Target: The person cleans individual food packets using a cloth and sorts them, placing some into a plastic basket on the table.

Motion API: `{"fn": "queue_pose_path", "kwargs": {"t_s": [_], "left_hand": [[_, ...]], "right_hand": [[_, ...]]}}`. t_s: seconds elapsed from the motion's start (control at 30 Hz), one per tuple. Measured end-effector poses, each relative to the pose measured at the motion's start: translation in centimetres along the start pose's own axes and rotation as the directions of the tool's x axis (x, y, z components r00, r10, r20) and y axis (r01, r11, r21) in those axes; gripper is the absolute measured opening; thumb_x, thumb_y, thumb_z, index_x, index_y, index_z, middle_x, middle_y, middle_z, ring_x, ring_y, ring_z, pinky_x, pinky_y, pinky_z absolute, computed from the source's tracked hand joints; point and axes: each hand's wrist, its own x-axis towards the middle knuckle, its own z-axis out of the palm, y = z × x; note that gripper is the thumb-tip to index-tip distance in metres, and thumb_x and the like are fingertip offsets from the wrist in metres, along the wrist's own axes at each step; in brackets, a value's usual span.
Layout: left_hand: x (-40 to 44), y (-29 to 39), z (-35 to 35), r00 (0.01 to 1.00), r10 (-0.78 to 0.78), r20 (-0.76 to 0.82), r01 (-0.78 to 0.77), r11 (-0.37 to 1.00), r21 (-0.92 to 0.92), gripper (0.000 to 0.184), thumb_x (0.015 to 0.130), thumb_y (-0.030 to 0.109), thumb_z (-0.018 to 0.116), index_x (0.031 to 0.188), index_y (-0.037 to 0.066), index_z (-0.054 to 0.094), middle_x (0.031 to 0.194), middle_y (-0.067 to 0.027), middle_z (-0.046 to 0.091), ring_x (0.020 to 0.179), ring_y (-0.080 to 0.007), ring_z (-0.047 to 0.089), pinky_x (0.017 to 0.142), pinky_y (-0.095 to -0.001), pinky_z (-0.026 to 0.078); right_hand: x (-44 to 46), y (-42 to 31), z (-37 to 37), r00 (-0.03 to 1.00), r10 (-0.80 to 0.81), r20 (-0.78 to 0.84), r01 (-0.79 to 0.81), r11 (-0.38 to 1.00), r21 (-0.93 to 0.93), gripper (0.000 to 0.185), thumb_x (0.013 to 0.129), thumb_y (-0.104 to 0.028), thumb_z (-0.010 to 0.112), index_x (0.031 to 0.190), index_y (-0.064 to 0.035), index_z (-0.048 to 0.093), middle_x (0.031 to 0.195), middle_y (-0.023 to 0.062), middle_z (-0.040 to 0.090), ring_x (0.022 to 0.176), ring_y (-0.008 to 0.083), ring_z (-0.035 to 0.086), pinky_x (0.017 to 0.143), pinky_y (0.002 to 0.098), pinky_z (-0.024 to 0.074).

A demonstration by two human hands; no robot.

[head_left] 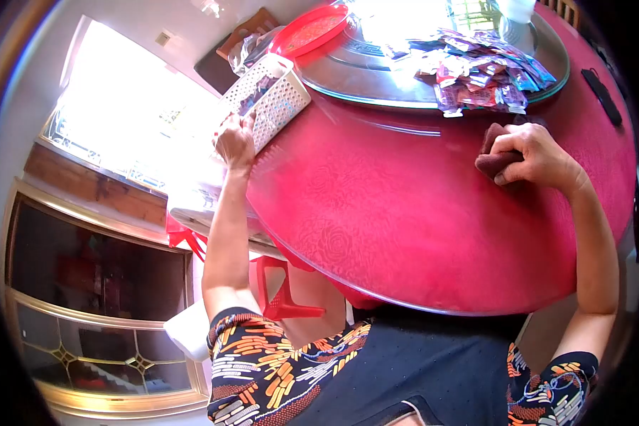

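Observation:
My left hand [235,142] is closed on the near end of a white perforated basket [280,106], which stands at the left edge of the red table [376,206]. Some small packets show inside the basket. On the right side of the table, my right hand [529,155] grips a bunched dark brown cloth [493,150], resting on or just above the red surface. Beyond that hand, a heap of small purple and red packets [479,74] lies on the round glass turntable [362,82].
A red round tray [310,32] sits behind the basket. At the right lies a black elongated object [601,96]. A white cup [517,10] is at the far side. Below the table's left edge is a red stool [280,295], near a glass-fronted cabinet [99,324].

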Motion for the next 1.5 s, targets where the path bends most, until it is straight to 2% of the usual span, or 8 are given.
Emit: {"fn": "queue_pose_path", "kwargs": {"t_s": [0.07,0.43,0.67,0.77,0.87,0.97,1.3,1.5], "left_hand": [[-2.2,0.9,-1.1,0.996,0.034,-0.085,-0.042,0.994,-0.098,0.037,0.098,0.044,0.074,0.085,0.009,0.072,0.097,-0.0126,0.076,0.092,-0.0362,0.071,0.088,-0.052,0.046],[-7.6,5.9,-7.0,0.997,-0.062,-0.036,0.049,0.957,-0.287,0.031,0.094,0.031,0.081,0.08,0.005,0.074,0.082,-0.0153,0.072,0.078,-0.0361,0.067,0.073,-0.0487,0.049],[-7.1,6.8,-6.5,0.991,-0.13,-0.044,0.109,0.939,-0.326,0.019,0.091,0.023,0.082,0.093,0.005,0.077,0.115,-0.0148,0.079,0.096,-0.0348,0.07,0.087,-0.0455,0.053],[-8.6,11.3,-7.4,0.921,0.178,-0.346,-0.191,0.982,-0.005,0.019,0.087,0.021,0.082,0.101,0.009,0.077,0.112,-0.0118,0.073,0.109,-0.0332,0.064,0.099,-0.0484,0.047],[-9.2,17.0,-6.7,0.872,0.35,-0.343,-0.475,0.774,-0.418,0.017,0.083,0.015,0.082,0.098,0.012,0.074,0.107,-0.0068,0.067,0.109,-0.0291,0.061,0.1,-0.0491,0.043],[-9.4,23.7,-5.5,0.782,0.548,-0.297,-0.622,0.651,-0.435,0.02,0.079,0.018,0.084,0.095,0.015,0.072,0.104,-0.0056,0.067,0.107,-0.0291,0.06,0.093,-0.0475,0.043],[-7.0,32.9,-1.5,0.643,0.68,-0.351,-0.765,0.569,-0.301,0.018,0.08,0.017,0.08,0.091,0.011,0.068,0.099,-0.0091,0.061,0.101,-0.032,0.057,0.084,-0.048,0.041],[-12.3,29.9,-7.7,0.588,0.755,-0.291,-0.691,0.281,-0.666,0.017,0.08,0.001,0.078,0.09,0.007,0.065,0.096,-0.0109,0.067,0.086,-0.0318,0.063,0.076,-0.0433,0.052]], "right_hand": [[0.1,0.6,0.2,1.0,0.0,0.008,0.0,1.0,0.009,0.032,0.068,-0.024,0.089,0.095,-0.0075,0.079,0.09,0.0139,0.073,0.086,0.0318,0.071,0.079,0.0418,0.0545],[0.2,0.8,1.0,1.0,-0.02,0.003,0.02,0.985,-0.171,0.035,0.07,-0.032,0.087,0.094,-0.0079,0.079,0.094,0.0154,0.074,0.094,0.0355,0.071,0.085,0.0473,0.0532],[0.0,0.0,0.6,0.998,-0.004,0.056,0.016,0.979,-0.205,0.037,0.072,-0.031,0.085,0.102,-0.0102,0.08,0.09,0.0144,0.074,0.093,0.0333,0.072,0.086,0.0463,0.0538],[-0.1,0.1,0.9,0.999,-0.028,0.04,0.037,0.972,-0.231,0.037,0.073,-0.031,0.085,0.104,-0.0103,0.08,0.093,0.0142,0.075,0.094,0.0329,0.073,0.087,0.0464,0.0541],[0.0,-0.2,0.6,0.996,0.012,0.084,0.008,0.972,-0.235,0.038,0.075,-0.031,0.085,0.106,-0.0103,0.08,0.097,0.0141,0.075,0.096,0.0335,0.072,0.088,0.0466,0.054],[0.1,0.4,0.5,0.996,-0.039,0.08,0.055,0.975,-0.214,0.038,0.076,-0.031,0.085,0.108,-0.0109,0.08,0.1,0.0139,0.075,0.098,0.0336,0.072,0.09,0.0469,0.0536],[0.2,1.5,-0.1,0.99,-0.015,0.14,0.039,0.985,-0.167,0.036,0.087,-0.04,0.077,0.107,-0.0105,0.078,0.096,0.0147,0.075,0.095,0.0338,0.073,0.086,0.0461,0.0536],[-0.2,1.5,-1.5,0.991,0.058,0.12,-0.057,0.998,-0.01,0.035,0.096,-0.038,0.07,0.104,-0.0046,0.077,0.084,0.0096,0.075,0.079,0.0234,0.074,0.076,0.0366,0.0567]]}}
